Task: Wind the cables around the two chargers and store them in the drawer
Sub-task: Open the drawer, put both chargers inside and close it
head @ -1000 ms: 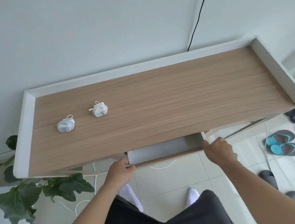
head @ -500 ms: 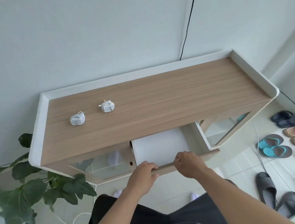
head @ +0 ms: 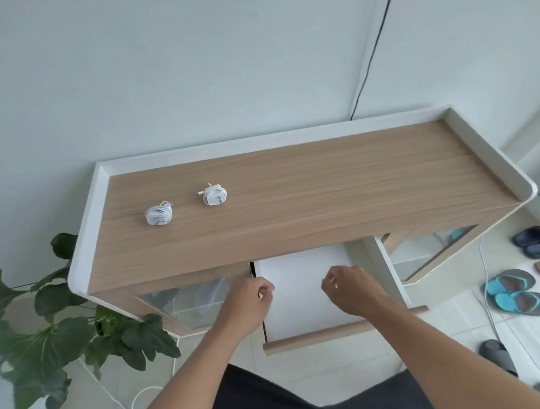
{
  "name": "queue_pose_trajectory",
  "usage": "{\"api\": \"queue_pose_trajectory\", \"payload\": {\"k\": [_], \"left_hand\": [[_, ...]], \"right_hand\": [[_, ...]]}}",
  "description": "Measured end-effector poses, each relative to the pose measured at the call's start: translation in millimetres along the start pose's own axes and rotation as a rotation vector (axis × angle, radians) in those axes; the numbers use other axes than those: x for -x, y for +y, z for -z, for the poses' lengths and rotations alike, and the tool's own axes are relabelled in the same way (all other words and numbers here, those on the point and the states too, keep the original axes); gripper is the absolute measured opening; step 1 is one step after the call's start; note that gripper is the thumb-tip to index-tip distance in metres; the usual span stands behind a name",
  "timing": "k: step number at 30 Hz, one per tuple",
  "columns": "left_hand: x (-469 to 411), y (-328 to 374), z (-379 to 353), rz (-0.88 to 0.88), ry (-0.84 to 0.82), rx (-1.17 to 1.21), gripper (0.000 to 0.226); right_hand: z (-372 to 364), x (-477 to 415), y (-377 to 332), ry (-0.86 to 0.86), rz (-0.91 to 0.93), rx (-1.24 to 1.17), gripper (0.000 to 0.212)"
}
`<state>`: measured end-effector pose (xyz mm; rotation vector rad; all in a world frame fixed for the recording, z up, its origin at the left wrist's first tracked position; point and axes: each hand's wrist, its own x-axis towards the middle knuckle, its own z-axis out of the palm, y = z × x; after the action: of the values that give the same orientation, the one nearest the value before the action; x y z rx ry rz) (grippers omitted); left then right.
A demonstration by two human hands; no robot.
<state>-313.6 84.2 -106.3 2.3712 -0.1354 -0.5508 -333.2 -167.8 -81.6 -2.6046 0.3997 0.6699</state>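
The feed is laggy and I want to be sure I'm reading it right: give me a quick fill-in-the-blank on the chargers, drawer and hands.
1. The left charger and the right charger lie on the ___ of the cabinet.
2. Both sit toward the cabinet's ___ end.
3. The drawer is ___, not closed.
4. The left hand and the right hand, above the drawer, hold ___.

Missing words: top; left; open; nothing.

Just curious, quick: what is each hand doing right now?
Left hand: fingers curled, holding nothing.
Right hand: fingers curled, holding nothing.
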Motion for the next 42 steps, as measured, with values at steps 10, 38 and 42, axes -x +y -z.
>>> {"api": "queue_pose_trajectory", "payload": {"k": [10, 38, 42], "left_hand": [[-61.7, -46.4, 137.4, 0.049, 0.527, 0.079, 0.019], [-149.2, -152.3, 160.5, 0.192, 0.702, 0.292, 0.059], [-129.2, -134.4, 157.3, 0.156, 0.704, 0.308, 0.059]], "right_hand": [[64.5, -82.2, -119.3, 0.149, 0.28, -0.034, 0.033], [-12.3, -227.9, -269.0, 0.116, 0.484, -0.087, 0.068], [-3.4, -200.2, -247.4, 0.15, 0.476, -0.099, 0.075]]}}
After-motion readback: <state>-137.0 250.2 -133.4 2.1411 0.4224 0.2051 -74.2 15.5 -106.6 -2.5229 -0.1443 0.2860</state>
